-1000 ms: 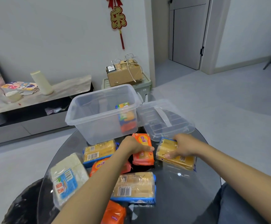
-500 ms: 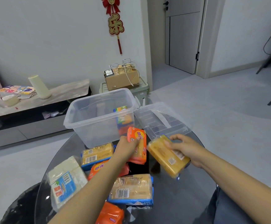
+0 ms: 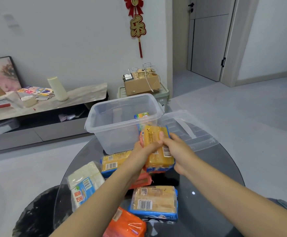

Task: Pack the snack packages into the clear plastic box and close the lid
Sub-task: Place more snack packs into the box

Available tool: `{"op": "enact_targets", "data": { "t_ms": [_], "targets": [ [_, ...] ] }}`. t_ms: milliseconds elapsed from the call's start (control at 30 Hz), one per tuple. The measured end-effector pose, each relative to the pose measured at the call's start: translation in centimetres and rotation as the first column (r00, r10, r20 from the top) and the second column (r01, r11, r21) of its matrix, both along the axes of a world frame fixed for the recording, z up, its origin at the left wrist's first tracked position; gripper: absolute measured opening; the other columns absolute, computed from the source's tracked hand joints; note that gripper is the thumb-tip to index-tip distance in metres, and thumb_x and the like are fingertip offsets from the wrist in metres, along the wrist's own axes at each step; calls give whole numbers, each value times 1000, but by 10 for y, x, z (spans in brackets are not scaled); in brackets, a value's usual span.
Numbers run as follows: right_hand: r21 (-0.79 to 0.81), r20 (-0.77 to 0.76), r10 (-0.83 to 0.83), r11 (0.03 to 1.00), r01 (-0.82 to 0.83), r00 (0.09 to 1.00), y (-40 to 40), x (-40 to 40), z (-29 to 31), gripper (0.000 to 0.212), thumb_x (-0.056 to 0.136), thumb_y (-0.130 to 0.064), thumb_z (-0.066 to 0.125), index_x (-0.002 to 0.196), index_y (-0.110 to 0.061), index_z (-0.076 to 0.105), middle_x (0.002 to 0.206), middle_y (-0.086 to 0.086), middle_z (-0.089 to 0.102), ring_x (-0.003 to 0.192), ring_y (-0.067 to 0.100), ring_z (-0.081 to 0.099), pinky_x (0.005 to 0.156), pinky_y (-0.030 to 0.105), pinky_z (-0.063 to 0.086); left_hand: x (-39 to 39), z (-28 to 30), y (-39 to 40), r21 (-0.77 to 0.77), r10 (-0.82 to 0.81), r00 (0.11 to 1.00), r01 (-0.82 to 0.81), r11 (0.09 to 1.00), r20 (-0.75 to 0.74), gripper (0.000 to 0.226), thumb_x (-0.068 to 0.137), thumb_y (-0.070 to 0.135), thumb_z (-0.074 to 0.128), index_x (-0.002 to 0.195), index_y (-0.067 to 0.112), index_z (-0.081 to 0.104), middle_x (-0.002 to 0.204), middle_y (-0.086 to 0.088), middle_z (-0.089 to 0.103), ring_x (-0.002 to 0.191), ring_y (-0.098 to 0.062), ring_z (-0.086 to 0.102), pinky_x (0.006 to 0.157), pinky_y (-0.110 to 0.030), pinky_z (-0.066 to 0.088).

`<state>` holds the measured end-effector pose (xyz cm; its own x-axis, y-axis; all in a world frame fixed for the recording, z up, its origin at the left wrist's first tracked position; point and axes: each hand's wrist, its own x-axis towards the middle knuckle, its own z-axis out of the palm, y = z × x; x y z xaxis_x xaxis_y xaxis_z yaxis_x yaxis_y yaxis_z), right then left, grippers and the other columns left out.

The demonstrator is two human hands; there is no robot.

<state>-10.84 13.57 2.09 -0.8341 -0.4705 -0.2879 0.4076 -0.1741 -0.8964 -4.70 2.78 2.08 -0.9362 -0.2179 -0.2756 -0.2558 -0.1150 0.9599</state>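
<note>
Round dark glass tabletop (image 3: 207, 168), snack packs everywhere, open box at the back.
Fingers (image 3: 160, 135) of both hands, left hand (image 3: 143, 151) and right hand (image 3: 176, 147), are clamped on a yellow blue-edged snack package (image 3: 158, 154) plus an orange one, just in front of the clear plastic box (image 3: 122, 124); its clear lid (image 3: 190, 129) lies beside it.

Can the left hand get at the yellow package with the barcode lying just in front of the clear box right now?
Probably not yet. The left hand is full, gripping an orange package with the right hand against it. The yellow package itself lies uncovered beside the left forearm.
</note>
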Motion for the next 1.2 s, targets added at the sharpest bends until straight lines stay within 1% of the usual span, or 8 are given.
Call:
{"op": "enact_targets", "data": {
  "t_ms": [167, 367, 500, 633, 733, 900, 1067, 1200],
  "targets": [
    [37, -134, 215, 977, -212, 967, 5, -13, 32, 15, 90, -29, 56, 97, -26, 69, 76, -3, 76, 71, 12, 71, 64, 28, 55, 2, 28, -22, 92, -11, 997, 18, 996, -75, 31, 85, 34, 58, 111, 18, 64, 107, -7, 74, 95, -23, 72, 87, -40, 57],
    [44, -296, 282, 958, -282, 913, -26, -39, 82, 11, 88, -27, 61, 89, -21, 70, 72, -6, 78, 62, 8, 74, 50, 19, 55, -16, 88, -65, 96, 5, 992, 7, 995, -126, 26, 85, 32, 59, 108, 20, 62, 91, -2, 78, 79, -19, 75, 66, -37, 61],
    [60, -291, 245, 969, -239, 925, -68, -68, 111, 12, 87, -26, 63, 79, -17, 68, 65, -2, 74, 54, 13, 70, 52, 23, 56, -49, 121, -97, 103, 62, 993, -52, 993, -96, 37, 89, 39, 52, 117, 17, 61, 106, -9, 72, 88, -26, 71, 76, -47, 58],
    [154, -206, 276, 957, -247, 939, -109, -97, 112, 13, 91, -20, 56, 82, -13, 61, 78, 5, 63, 68, 17, 63, 52, 30, 56, -84, 120, -129, 88, 147, 989, -148, 985, 15, 48, 91, 41, 48, 130, 14, 53, 128, -12, 62, 107, -29, 62, 90, -48, 50],
    [310, -123, 346, 904, -295, 930, -133, -119, 100, 10, 94, -11, 49, 87, -8, 55, 83, 11, 56, 70, 22, 58, 59, 37, 53, -103, 102, -154, 2, 188, 970, -191, 982, 156, 45, 90, 29, 53, 131, 11, 48, 131, -12, 58, 115, -29, 59, 98, -51, 46],
    [532, 44, 421, 758, -378, 906, -162, -141, 64, 21, 93, 3, 35, 76, 0, 46, 78, 16, 49, 71, 27, 52, 97, 46, 44, -128, 60, -181, -132, 115, 910, -66, 989, 399, 49, 89, 15, 55, 134, 5, 38, 127, -17, 53, 111, -37, 58, 96, -60, 45],
    [544, 142, 426, 721, -429, 894, -179, -152, 39, 29, 95, 0, 32, 122, 5, 42, 107, 22, 56, 120, 35, 50, 106, 49, 39, -149, 34, -187, -211, 95, 856, 17, 977, 508, 30, 95, 13, 45, 122, 1, 39, 127, -18, 54, 116, -35, 57, 99, -53, 46],
    [505, 207, 461, 705, -497, 863, -184, -153, 38, 41, 97, -5, 33, 135, 8, 32, 124, 22, 54, 128, 35, 46, 102, 46, 38, -152, 22, -191, -198, 58, 825, 66, 978, 562, 27, 97, 9, 36, 123, 1, 41, 112, -18, 58, 121, -31, 55, 93, -41, 47]
  ]
}}
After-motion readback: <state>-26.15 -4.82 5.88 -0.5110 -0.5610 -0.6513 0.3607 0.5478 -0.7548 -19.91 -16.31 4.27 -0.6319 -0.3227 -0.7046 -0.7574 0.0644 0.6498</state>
